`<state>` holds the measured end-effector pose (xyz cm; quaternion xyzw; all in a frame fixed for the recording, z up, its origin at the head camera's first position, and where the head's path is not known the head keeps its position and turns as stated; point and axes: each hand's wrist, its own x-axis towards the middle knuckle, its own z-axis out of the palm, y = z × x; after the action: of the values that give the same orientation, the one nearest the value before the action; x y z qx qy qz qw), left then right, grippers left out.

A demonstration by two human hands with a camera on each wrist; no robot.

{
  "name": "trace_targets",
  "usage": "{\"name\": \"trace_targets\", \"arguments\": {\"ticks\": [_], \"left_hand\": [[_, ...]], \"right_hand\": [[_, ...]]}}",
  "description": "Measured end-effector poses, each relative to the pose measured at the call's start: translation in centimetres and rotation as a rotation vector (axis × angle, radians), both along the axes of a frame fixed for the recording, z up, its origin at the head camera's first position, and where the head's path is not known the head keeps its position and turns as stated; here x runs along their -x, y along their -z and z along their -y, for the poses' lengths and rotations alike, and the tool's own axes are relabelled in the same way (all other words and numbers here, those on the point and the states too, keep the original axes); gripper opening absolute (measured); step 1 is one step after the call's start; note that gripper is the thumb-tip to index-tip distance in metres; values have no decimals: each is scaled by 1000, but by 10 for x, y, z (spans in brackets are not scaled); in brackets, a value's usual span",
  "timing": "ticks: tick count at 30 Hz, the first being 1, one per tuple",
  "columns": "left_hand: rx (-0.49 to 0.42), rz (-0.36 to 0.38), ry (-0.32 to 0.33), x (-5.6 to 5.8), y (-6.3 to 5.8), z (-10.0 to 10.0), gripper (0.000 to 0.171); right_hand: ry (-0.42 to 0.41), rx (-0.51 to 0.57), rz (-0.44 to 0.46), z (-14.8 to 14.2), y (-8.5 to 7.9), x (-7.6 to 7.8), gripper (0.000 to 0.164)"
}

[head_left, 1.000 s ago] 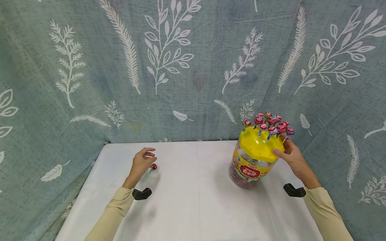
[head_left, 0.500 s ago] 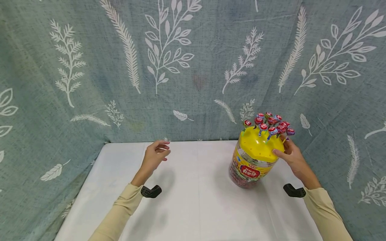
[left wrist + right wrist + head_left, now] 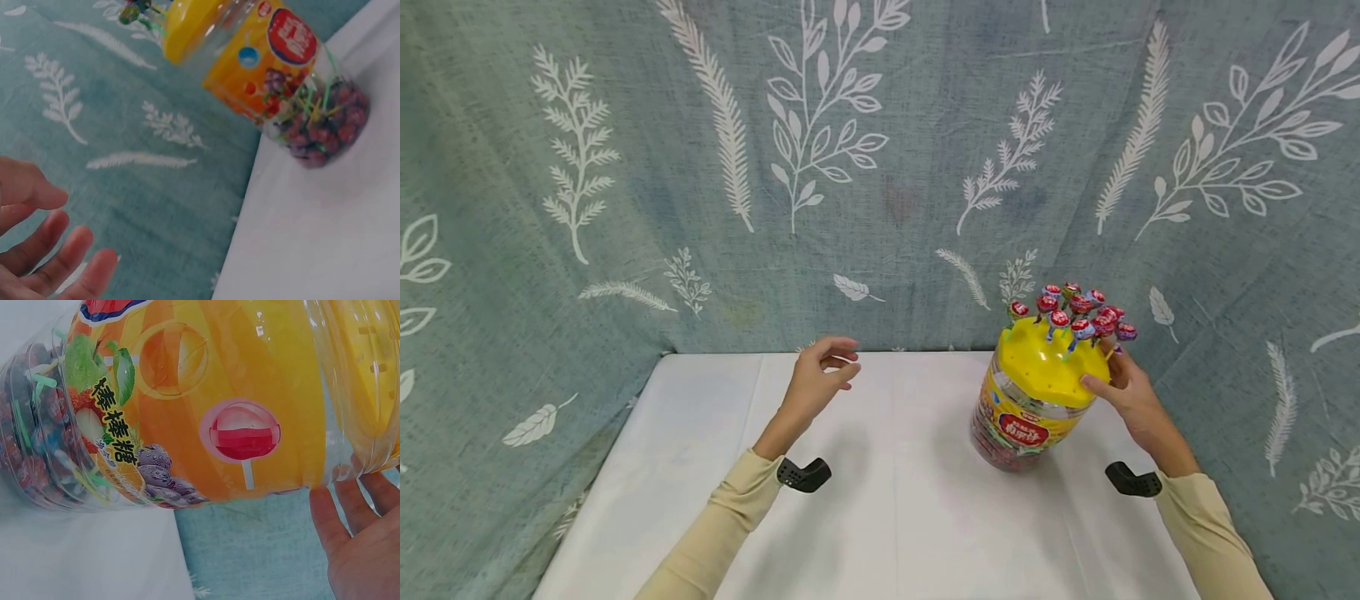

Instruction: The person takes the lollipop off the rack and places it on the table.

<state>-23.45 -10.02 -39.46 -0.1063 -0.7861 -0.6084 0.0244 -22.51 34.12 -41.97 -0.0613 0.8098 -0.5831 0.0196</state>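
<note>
A clear lollipop jar (image 3: 1022,427) with an orange-yellow label stands at the right of the table. Several wrapped lollipops (image 3: 1081,328) stick up from its yellow lid (image 3: 1041,367), crowded toward the back. My right hand (image 3: 1127,396) holds the jar's lid rim from the right side, thumb in front and fingers partly hidden behind. In the right wrist view its fingertips touch the jar's neck. Left of the jar, my left hand (image 3: 820,379) hovers over the table, fingers loosely bent. The left wrist view shows nothing between those fingers. More lollipops (image 3: 325,122) fill the jar's bottom.
A white cloth covers the table (image 3: 925,517). Behind and beside it hangs a grey-green curtain (image 3: 865,208) with white leaf prints. A black wrist camera mount (image 3: 803,475) sits under the left wrist, another under the right.
My left hand has moved right and slightly away from me. One lollipop beside it a second ago is no longer visible in the head view. My right hand and the jar stay put.
</note>
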Motion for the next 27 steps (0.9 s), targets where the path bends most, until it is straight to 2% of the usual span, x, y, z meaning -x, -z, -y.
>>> {"name": "trace_targets", "arguments": {"ticks": [5,13,27], "left_hand": [[-43,-5,31,0,-5,-14,30],[-61,-51,88,3,-12,-38,30],[-127,-125,155,11,-21,-77,28]], "right_hand": [[5,-7,6,0,0,0,73],[3,-11,27,1,-2,-1,74],[15,3,5,3,0,1,74]]}}
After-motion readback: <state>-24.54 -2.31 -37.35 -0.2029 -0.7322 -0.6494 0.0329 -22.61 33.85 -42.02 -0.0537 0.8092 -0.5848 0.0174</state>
